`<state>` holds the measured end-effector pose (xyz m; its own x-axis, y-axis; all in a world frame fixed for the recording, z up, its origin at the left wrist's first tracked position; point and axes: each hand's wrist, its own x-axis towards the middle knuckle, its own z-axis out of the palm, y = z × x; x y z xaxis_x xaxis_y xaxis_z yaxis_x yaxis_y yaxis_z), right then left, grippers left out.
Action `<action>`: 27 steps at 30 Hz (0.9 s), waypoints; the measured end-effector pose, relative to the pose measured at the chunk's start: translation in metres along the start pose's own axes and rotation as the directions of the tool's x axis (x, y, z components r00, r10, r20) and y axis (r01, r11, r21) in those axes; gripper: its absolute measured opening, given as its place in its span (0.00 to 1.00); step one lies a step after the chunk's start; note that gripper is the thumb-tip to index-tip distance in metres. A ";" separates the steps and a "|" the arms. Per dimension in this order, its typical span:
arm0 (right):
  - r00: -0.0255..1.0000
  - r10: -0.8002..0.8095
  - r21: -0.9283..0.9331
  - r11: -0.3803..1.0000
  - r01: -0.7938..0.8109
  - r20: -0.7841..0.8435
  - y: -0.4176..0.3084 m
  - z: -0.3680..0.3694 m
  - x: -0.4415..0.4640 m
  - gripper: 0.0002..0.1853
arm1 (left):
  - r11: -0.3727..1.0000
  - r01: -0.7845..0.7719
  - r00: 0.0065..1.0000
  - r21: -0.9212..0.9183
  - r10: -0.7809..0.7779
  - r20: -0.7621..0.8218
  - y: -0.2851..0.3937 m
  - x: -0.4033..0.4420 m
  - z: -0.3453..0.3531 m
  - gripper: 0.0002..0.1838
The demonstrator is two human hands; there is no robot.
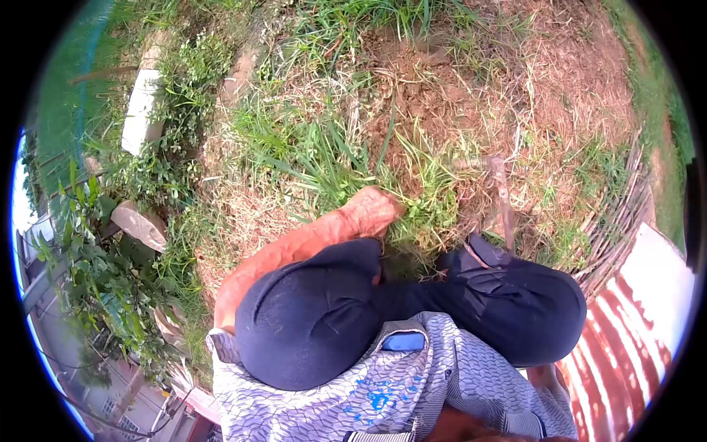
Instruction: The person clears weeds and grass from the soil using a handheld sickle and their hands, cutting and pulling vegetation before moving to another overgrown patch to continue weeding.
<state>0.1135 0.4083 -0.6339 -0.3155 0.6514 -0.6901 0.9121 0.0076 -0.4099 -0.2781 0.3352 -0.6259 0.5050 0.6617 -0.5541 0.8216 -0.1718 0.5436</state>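
Shirt pocket (402, 359) holds 1 blue item (403, 342); left hand (373, 209) touches grass (428, 211).

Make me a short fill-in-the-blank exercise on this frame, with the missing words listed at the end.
1. The person's ____ hand is down at the grass.
2. The small object in the pocket of the patterned shirt is coloured ____.
3. Of the two side edges of the picture, the white block lies nearer the ____ one.

Missing words: left; blue; left.
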 end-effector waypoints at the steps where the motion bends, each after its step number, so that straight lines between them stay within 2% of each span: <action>1: 0.999 0.045 0.030 0.999 -0.045 0.000 0.015 -0.012 -0.006 0.14 | 0.996 -0.062 0.960 -0.068 0.041 -0.275 -0.005 -0.012 0.007 0.13; 2: 0.997 0.081 0.058 0.995 -0.080 -0.016 0.021 -0.024 -0.006 0.14 | 0.996 -0.054 0.962 -0.075 0.032 -0.270 -0.011 -0.021 0.008 0.13; 4: 0.989 0.116 0.132 0.986 -0.103 -0.096 0.023 -0.036 0.004 0.14 | 0.980 0.047 0.967 -0.192 -0.092 -0.237 -0.026 -0.031 -0.005 0.13; 6: 0.978 0.112 0.202 0.977 -0.075 -0.178 0.001 -0.035 0.030 0.14 | 0.957 0.275 0.901 -0.093 -0.290 -0.324 -0.034 -0.045 -0.014 0.14; 7: 0.980 0.097 0.204 0.977 -0.060 -0.173 -0.017 -0.034 0.036 0.14 | 0.923 0.386 0.876 0.010 -0.363 -0.317 -0.038 -0.050 -0.017 0.16; 8: 0.990 0.060 0.172 0.984 -0.037 -0.129 -0.054 -0.034 0.033 0.14 | 0.912 0.408 0.850 0.032 -0.367 -0.378 -0.046 -0.054 -0.013 0.25; 10: 0.999 -0.041 0.082 0.996 0.041 -0.001 -0.117 -0.035 0.027 0.15 | 0.872 0.482 0.834 0.083 -0.428 -0.349 -0.053 -0.054 -0.021 0.29; 12: 0.996 -0.089 -0.037 0.995 0.088 -0.028 -0.058 -0.002 0.026 0.14 | 0.865 0.490 0.822 0.110 -0.417 -0.387 -0.056 -0.052 -0.024 0.33; 14: 0.992 -0.126 0.011 0.992 0.126 0.030 0.020 0.010 0.026 0.12 | 0.855 0.505 0.804 0.120 -0.415 -0.427 -0.061 -0.048 -0.026 0.36; 16: 0.990 -0.051 -0.010 0.999 0.053 0.129 0.054 -0.010 0.003 0.12 | 0.792 0.606 0.771 0.074 -0.562 -0.299 -0.069 -0.047 -0.026 0.40; 17: 0.988 -0.029 -0.014 0.999 0.032 0.154 0.062 -0.024 -0.006 0.12 | 0.770 0.636 0.756 0.038 -0.614 -0.226 -0.081 -0.042 -0.016 0.31; 18: 0.986 -0.003 -0.012 1.000 0.005 0.167 0.060 -0.036 -0.016 0.11 | 0.768 0.640 0.752 0.029 -0.618 -0.232 -0.086 -0.040 -0.014 0.31; 20: 0.988 0.001 0.015 1.000 -0.003 0.156 0.034 -0.045 -0.014 0.11 | 0.807 0.585 0.777 0.077 -0.531 -0.338 -0.087 -0.042 -0.002 0.17; 21: 0.991 -0.021 0.039 0.999 0.016 0.133 0.018 -0.046 -0.003 0.11 | 0.810 0.585 0.735 -0.031 -0.546 -0.402 -0.089 -0.042 0.004 0.09; 24: 0.993 -0.091 0.194 0.978 0.074 0.080 -0.051 -0.034 0.035 0.11 | 0.831 0.554 0.740 -0.047 -0.518 -0.428 -0.082 -0.061 0.023 0.09; 26: 0.990 -0.081 0.297 0.954 0.043 0.116 -0.109 -0.027 0.054 0.11 | 0.824 0.561 0.722 -0.072 -0.530 -0.444 -0.068 -0.076 0.028 0.09; 27: 0.984 -0.062 0.325 0.946 0.005 0.165 -0.136 -0.025 0.055 0.13 | 0.829 0.548 0.750 -0.110 -0.545 -0.375 -0.062 -0.082 0.025 0.14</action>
<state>-0.0215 0.4627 -0.6012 -0.4103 0.5156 -0.7522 0.7758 -0.2362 -0.5850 -0.3636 0.2730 -0.6295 -0.1685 0.8636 -0.4752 0.9289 0.3004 0.2165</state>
